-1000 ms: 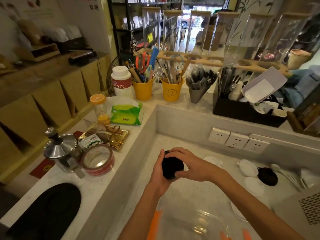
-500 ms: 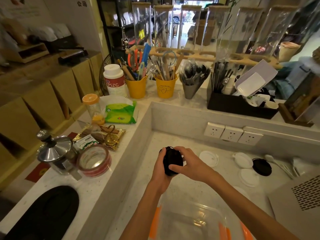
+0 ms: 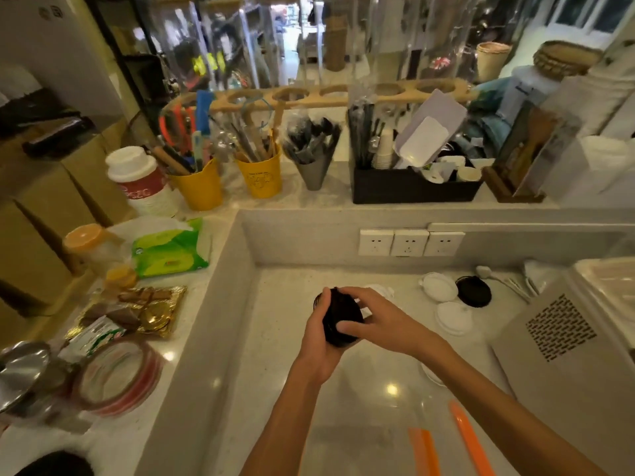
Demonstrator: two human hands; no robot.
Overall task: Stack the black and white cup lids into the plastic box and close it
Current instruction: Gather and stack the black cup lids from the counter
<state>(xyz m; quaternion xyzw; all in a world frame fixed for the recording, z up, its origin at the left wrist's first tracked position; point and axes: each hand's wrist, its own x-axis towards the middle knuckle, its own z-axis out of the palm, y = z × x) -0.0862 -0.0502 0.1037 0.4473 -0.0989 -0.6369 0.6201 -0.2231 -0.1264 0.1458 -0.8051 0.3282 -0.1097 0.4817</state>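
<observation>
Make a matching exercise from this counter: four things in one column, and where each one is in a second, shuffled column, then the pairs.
Things:
1. stack of black lids
2. lone black lid
3. green wipes pack
4. wall sockets

Places:
A. on the raised ledge, left of the lower counter
B. flat on the lower counter, beside white lids
C. held between both hands, left hand and right hand
D. on the back wall of the lower counter

Pairs: 1-C, 2-B, 3-A, 4-D

Warm indoor light, counter [image 3: 378, 389] glare spots, motion blur, edges bowed
</observation>
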